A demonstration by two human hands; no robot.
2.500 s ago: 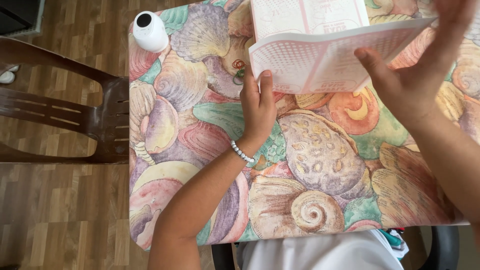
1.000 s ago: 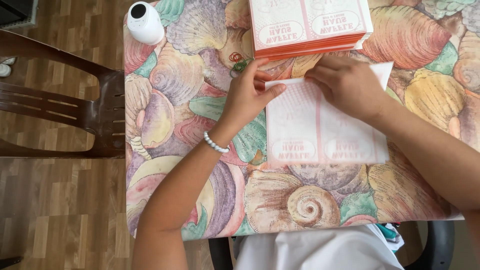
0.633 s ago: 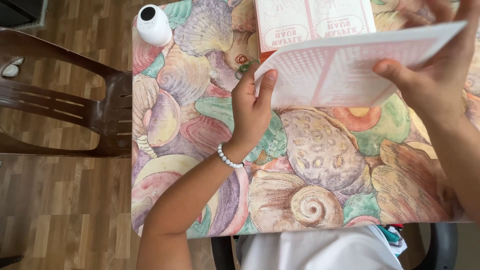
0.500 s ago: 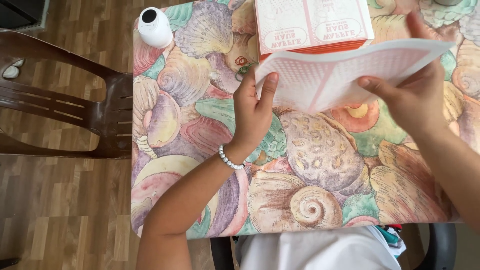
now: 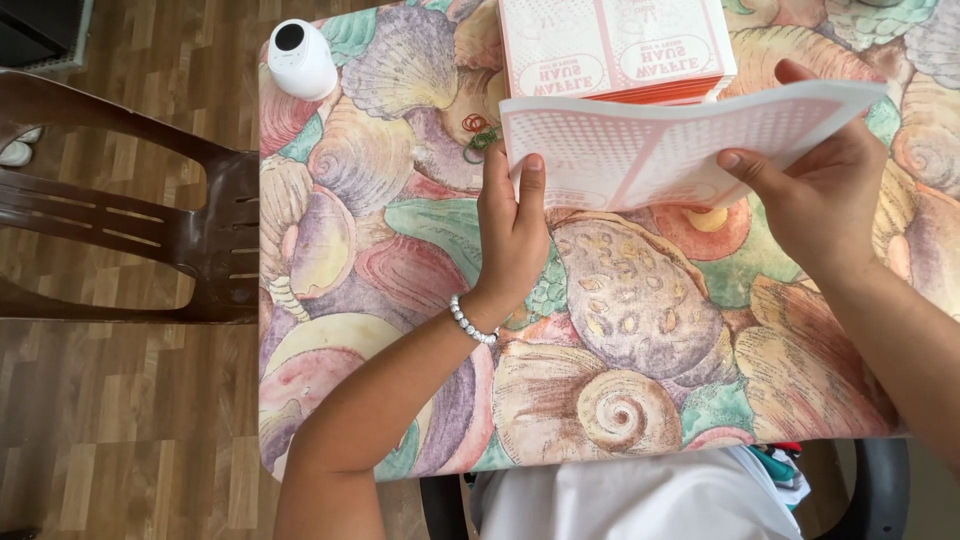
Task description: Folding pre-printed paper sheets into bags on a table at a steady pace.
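Observation:
A flat pink-and-white printed cardboard sheet (image 5: pixel 670 145) is held above the table, bowed between both hands. My left hand (image 5: pixel 510 235) pinches its left edge, a bead bracelet on the wrist. My right hand (image 5: pixel 825 195) grips its right side from underneath, thumb on top. Behind it, at the far edge of the table, lies a stack of the same pink-and-white sheets (image 5: pixel 615 50).
The table (image 5: pixel 620 330) wears a cloth printed with seashells. A small white round device (image 5: pixel 300 58) stands at its far left corner, rubber bands (image 5: pixel 480 135) lie near the stack, and a brown plastic chair (image 5: pixel 150 235) stands on the wooden floor to the left.
A second ago the sheet lay pressed flat on the table under both hands. It has since been lifted and now bows between them; the right hand has shifted lower along its edge.

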